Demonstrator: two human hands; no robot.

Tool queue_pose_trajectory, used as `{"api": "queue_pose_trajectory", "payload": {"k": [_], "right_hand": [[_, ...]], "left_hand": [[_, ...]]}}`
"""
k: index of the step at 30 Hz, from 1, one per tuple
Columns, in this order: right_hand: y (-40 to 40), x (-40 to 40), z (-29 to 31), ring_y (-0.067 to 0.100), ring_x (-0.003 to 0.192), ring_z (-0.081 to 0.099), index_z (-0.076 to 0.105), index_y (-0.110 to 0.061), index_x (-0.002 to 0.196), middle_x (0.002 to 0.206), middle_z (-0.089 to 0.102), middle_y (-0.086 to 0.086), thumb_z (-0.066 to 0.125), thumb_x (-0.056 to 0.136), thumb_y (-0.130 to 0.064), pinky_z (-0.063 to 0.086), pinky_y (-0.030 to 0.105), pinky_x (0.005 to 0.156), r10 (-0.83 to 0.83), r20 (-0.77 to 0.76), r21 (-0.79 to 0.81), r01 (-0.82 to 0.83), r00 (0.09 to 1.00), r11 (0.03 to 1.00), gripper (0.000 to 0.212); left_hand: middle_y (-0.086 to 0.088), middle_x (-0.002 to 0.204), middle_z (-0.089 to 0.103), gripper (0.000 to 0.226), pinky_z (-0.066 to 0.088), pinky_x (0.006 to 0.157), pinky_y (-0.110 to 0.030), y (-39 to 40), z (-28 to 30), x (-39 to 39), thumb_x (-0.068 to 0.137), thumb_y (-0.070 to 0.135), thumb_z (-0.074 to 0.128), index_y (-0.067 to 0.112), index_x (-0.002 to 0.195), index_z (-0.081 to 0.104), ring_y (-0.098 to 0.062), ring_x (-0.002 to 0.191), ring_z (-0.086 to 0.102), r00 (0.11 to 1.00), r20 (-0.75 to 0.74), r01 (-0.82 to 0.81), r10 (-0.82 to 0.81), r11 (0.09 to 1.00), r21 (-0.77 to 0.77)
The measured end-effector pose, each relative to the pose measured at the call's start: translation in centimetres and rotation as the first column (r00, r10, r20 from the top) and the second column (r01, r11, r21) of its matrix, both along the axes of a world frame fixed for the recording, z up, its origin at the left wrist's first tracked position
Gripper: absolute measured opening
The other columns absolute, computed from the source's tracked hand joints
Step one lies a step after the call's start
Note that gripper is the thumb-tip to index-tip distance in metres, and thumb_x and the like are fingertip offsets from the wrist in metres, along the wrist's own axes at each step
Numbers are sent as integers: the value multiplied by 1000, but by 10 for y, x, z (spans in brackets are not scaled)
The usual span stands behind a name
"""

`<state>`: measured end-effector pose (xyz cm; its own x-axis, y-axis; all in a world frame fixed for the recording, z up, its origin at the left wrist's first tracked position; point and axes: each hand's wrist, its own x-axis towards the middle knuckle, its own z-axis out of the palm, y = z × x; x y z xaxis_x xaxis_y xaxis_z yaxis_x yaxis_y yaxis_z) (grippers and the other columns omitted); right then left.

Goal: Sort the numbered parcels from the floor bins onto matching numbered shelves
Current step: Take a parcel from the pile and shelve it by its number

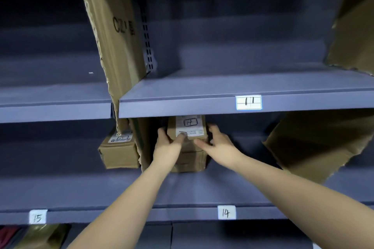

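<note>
Single view: head-worn wide-angle camera, facing forward and slightly down, close to blue shelving [202, 192]; level with the tier between labels 11 [248, 102] and 14 [226, 212]; both forearms reach inward.

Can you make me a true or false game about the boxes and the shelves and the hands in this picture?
1. Both hands are on the box marked 14. True: the left hand and the right hand hold its sides.
2. The shelf above the box has a tag that says 20. False: that tag reads 11.
3. The box sits on top of other boxes. True.
4. The shelf below the hands is tagged 14. True.
5. The box to the left is being held by a hand. False: no hand touches it; it sits beyond a cardboard divider.
</note>
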<state>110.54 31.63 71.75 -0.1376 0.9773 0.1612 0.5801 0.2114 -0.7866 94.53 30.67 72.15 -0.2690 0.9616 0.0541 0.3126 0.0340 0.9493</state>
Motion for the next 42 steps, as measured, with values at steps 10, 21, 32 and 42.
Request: {"api": "queue_pose_trajectory", "payload": {"k": [10, 21, 32, 42], "right_hand": [[76, -31, -22, 36, 116, 56, 37, -9, 137, 125, 59, 18, 51, 99, -22, 44, 30, 84, -55, 157, 70, 44, 986, 997, 42], [89, -30, -29, 32, 106, 61, 54, -6, 124, 117, 64, 15, 54, 94, -15, 51, 33, 84, -88, 142, 81, 77, 986, 994, 31], [6, 1, 31, 28, 115, 57, 60, -14, 121, 127, 60, 10, 54, 93, -21, 48, 30, 93, 17, 352, -101, 19, 936, 995, 29], [-137, 36, 121, 24, 126, 50, 40, -22, 141, 143, 48, 4, 54, 93, -25, 40, 29, 103, 218, 405, -244, -125, 888, 962, 50]], "left_hand": [[-14, 145, 45, 57, 33, 109, -32, 68, -26, -22, 96, 38, 51, 7, 143, 43, -30, 133, 42, 1000, 22, 8, -6, 996, -92], [-21, 132, 55, 34, 38, 98, -32, 82, -29, -13, 101, 12, 38, -1, 129, 52, -36, 122, 50, 966, -256, -61, 32, 993, -106], [-22, 134, 49, 45, 41, 93, -33, -13, 35, 16, 94, 19, 53, 1, 133, 41, -37, 121, 50, 928, -364, -13, -75, 972, -235], [-5, 124, 56, 40, 33, 69, -16, -145, 122, 32, 98, 20, 46, 13, 138, 42, -17, 102, 54, 816, -414, 224, -403, 882, -415]]}}
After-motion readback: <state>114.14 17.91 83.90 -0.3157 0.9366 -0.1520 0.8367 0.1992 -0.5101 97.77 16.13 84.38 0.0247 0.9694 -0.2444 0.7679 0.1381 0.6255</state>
